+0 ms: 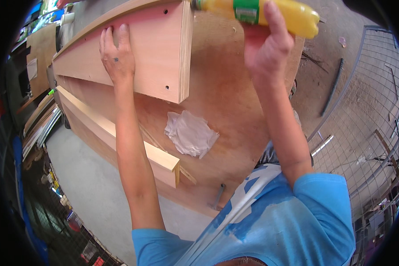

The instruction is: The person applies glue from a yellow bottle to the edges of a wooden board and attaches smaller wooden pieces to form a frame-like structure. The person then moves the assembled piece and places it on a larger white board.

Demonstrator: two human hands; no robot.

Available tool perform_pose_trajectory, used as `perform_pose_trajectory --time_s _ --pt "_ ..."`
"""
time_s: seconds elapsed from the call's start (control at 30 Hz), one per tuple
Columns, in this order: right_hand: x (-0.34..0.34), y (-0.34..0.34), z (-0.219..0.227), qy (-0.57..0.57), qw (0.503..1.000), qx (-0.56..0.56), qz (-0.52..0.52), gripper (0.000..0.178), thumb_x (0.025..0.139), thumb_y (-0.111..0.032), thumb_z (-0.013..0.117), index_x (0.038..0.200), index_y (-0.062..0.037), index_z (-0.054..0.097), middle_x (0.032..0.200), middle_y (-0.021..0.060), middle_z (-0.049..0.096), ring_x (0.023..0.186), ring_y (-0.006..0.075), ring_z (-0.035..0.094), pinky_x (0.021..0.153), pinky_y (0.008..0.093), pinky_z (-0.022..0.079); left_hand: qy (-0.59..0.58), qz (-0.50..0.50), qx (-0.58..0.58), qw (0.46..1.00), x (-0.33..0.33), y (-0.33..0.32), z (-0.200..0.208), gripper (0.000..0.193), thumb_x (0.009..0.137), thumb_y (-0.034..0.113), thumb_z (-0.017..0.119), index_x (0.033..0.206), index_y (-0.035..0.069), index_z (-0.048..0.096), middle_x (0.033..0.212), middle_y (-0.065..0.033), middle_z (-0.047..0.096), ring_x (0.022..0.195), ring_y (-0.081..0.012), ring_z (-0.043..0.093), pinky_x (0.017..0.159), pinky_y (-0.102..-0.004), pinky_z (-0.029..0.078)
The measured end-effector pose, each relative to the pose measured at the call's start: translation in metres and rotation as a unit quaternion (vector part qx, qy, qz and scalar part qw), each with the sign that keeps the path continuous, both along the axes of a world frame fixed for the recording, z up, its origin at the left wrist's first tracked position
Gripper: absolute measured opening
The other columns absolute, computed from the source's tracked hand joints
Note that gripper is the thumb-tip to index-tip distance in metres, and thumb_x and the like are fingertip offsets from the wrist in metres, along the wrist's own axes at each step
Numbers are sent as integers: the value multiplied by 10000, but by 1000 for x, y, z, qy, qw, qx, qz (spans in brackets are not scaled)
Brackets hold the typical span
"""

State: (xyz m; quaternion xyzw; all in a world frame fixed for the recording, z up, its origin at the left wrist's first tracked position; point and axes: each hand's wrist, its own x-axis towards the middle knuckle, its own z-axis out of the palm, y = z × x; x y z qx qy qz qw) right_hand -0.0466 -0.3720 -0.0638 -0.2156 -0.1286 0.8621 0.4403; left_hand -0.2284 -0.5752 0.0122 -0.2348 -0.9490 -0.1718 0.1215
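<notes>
My left hand (118, 55) lies on the face of a long, pinkish plywood panel (153, 57), fingers stretched out and a little apart. Dark holes show near the panel's right end. My right hand (270, 48) grips a plastic bottle (292, 18) with yellow contents and a green label. The bottle is held nearly level, its neck pointing left toward the panel's top right corner. Whether its tip touches the wood I cannot tell. Below the panel, a crumpled white cloth (190, 134) rests on the brown board worktop (226, 88).
A long narrow wooden piece (162, 157) lies beneath my left forearm. Close to my body is a small metal tool (220, 195). Wire mesh (377, 106) stands at the right, near a dark rod (332, 86) on the floor. Stacked strips (42, 119) lie at the left.
</notes>
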Motion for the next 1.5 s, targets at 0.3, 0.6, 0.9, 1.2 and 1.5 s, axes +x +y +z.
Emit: perform_pose_trajectory --time_s 0.3,0.6,0.9,1.2,1.5 --pt "-8 8 -1 2 1000 0 2 260 897 -93 707 1135 -27 625 1102 78 669 1009 181 657 882 358 563 -2 2 -3 1000 2 1 1 699 957 530 552 1358 -42 545 1474 -240 459 1386 -381 404 1150 -426 310" --pt "19 -13 13 25 999 2 25 259 892 -95 714 1128 -24 634 1099 80 674 1007 177 659 876 351 568 -12 -1 2 1000 4 1 2 704 958 535 547 1363 -41 541 1479 -232 456 1393 -370 398 1153 -424 306" --pt "32 -22 19 26 998 7 58 265 887 -103 721 1124 -22 636 1094 85 677 1009 179 661 877 354 574 -11 3 8 1000 5 -1 1 709 956 543 542 1355 -44 544 1473 -227 463 1389 -368 400 1153 -424 305" --pt "15 -2 9 20 997 15 73 270 883 -111 729 1120 -21 638 1090 89 679 1012 181 663 877 357 580 -6 3 1 1000 4 4 3 705 956 533 546 1357 -47 543 1465 -224 473 1385 -371 403 1150 -426 309" --pt "11 0 8 24 997 11 79 276 878 -120 737 1117 -20 641 1086 94 681 1015 183 665 878 361 586 -14 6 -2 1000 6 4 4 708 958 533 542 1368 -44 533 1478 -229 457 1388 -378 399 1153 -428 306"
